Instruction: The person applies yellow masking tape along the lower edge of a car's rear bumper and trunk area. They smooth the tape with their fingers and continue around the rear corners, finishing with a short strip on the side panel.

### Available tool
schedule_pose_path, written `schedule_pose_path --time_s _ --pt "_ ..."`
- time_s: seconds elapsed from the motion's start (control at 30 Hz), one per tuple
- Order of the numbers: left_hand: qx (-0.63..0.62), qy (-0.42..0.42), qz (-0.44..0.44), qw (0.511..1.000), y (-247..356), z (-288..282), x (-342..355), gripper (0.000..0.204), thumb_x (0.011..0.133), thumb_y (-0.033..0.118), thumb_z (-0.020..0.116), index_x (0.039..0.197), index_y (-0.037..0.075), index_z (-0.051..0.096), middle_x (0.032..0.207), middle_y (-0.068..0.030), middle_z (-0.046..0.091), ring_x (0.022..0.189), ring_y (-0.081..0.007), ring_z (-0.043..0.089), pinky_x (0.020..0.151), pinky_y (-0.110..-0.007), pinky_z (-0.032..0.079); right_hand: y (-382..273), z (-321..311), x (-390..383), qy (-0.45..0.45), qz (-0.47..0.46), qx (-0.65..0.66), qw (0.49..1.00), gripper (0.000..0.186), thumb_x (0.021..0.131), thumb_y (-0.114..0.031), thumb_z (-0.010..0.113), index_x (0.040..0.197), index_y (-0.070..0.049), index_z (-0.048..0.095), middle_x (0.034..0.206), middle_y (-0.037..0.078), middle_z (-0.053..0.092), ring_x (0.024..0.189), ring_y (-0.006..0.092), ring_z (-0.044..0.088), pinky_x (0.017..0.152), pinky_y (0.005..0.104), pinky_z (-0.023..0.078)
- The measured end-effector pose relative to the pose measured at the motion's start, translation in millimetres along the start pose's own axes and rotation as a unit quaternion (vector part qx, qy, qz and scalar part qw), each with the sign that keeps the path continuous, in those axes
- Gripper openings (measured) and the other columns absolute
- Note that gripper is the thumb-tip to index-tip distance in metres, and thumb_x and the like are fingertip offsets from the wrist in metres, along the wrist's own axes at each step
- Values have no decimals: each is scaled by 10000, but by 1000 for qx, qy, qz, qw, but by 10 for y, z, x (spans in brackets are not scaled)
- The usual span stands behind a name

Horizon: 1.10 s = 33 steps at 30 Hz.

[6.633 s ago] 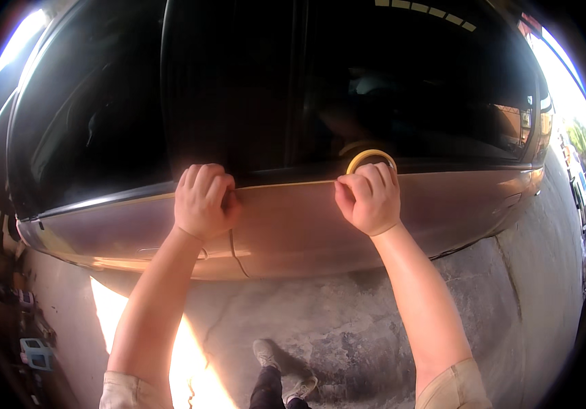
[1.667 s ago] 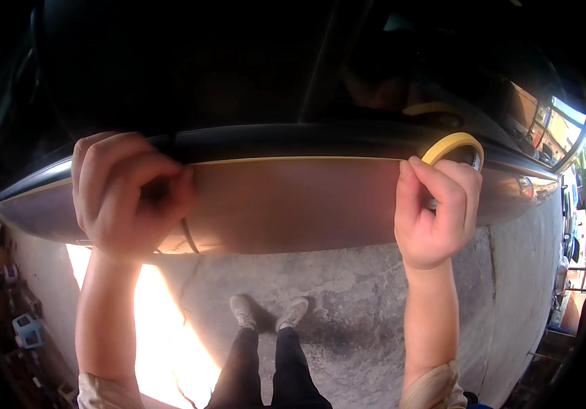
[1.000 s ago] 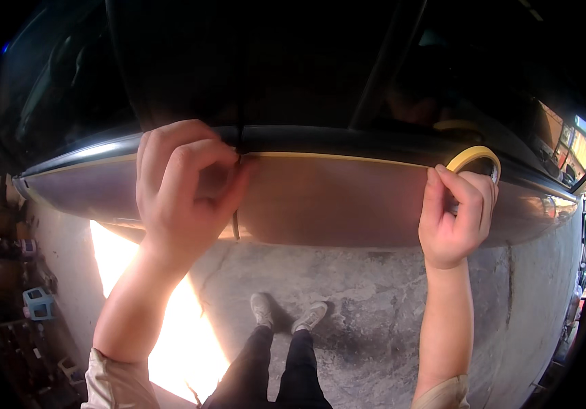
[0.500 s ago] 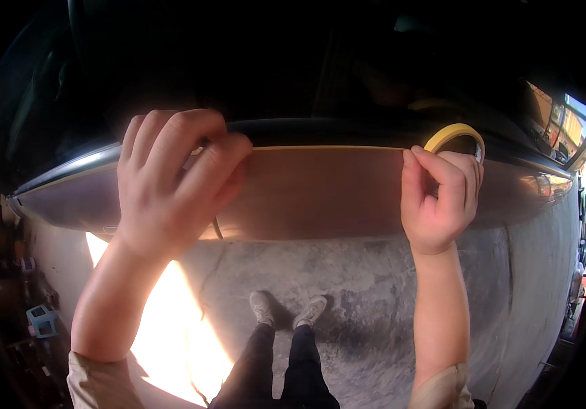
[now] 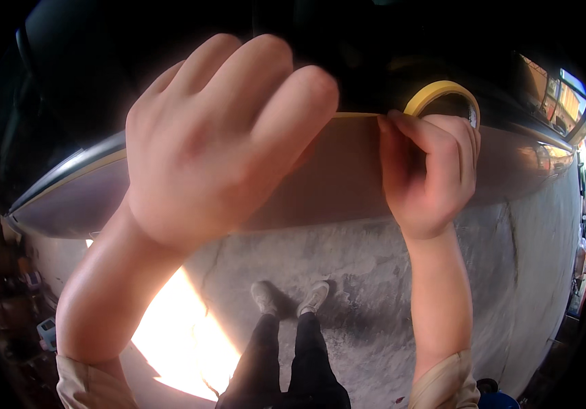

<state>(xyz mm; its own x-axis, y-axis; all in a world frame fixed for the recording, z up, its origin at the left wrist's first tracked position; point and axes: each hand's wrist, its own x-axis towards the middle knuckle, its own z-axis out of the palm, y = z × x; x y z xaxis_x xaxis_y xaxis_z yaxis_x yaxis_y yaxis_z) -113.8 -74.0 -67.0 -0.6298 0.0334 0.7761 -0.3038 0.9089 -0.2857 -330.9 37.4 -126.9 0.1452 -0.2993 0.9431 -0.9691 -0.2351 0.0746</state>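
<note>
My right hand (image 5: 436,174) pinches the end of a strip of yellow masking tape (image 5: 357,115) between thumb and forefinger. The roll of yellow tape (image 5: 446,87) hangs over the back of the same hand. Pulled straight, the strip passes leftward behind my left hand (image 5: 214,140), which is raised in front of the car's window edge. Its fingers are curled closed, and their tips are hidden, so what they hold does not show. Below both hands lies the brownish-grey car door panel (image 5: 334,177). A yellow line (image 5: 74,178) also follows the panel's upper edge at the left.
Dark window glass (image 5: 368,51) rises beyond the door edge. Underfoot is a grey concrete floor (image 5: 368,273) with a bright sunlit patch (image 5: 187,341). My shoes (image 5: 314,297) stand close to the car. Dim clutter lines the left rim, and a blue round object (image 5: 501,400) sits at lower right.
My left hand has moved right, up and closer to the camera, covering more of the strip. The right hand with the tape roll has shifted slightly up and left.
</note>
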Motion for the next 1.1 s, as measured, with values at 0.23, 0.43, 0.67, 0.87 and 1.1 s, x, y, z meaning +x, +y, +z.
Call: schedule_pose_path --time_s 0.23,0.43,0.67,0.87,1.1 --pt "-1 -2 5 1000 2 -2 -127 421 630 54 944 826 124 579 735 -2 523 625 -180 552 521 -312 438 24 36 -60 5 -13 8 1000 255 805 -99 933 987 -138 759 847 -16 637 694 188 588 710 346 488" --pt "18 -57 -41 997 -274 -480 -668 428 719 43 980 858 93 578 754 -35 550 643 -186 555 537 -321 425 24 31 -124 2 -9 0 1000 252 808 -132 940 980 -153 757 824 -21 620 679 178 570 711 332 476" --pt "30 -56 -208 976 -77 -634 -960 327 758 -43 912 846 78 621 793 -71 621 677 -243 626 568 -341 479 -57 66 -206 -4 21 -1 1000 251 833 -169 928 991 -171 732 811 -33 595 707 174 566 742 336 448" --pt "-81 -20 -125 989 335 -201 -322 415 673 -46 944 856 87 596 868 -72 621 693 -208 603 561 -333 462 -20 28 -112 -10 37 -8 999 236 852 -178 912 1001 -175 728 813 -31 593 710 180 562 753 353 433" --pt "-39 -9 -71 997 212 116 -124 392 640 31 925 831 107 592 810 -34 586 666 -210 599 548 -335 469 -61 65 -143 -6 35 1 999 240 842 -169 897 1015 -169 731 822 -30 580 725 191 563 761 359 425"
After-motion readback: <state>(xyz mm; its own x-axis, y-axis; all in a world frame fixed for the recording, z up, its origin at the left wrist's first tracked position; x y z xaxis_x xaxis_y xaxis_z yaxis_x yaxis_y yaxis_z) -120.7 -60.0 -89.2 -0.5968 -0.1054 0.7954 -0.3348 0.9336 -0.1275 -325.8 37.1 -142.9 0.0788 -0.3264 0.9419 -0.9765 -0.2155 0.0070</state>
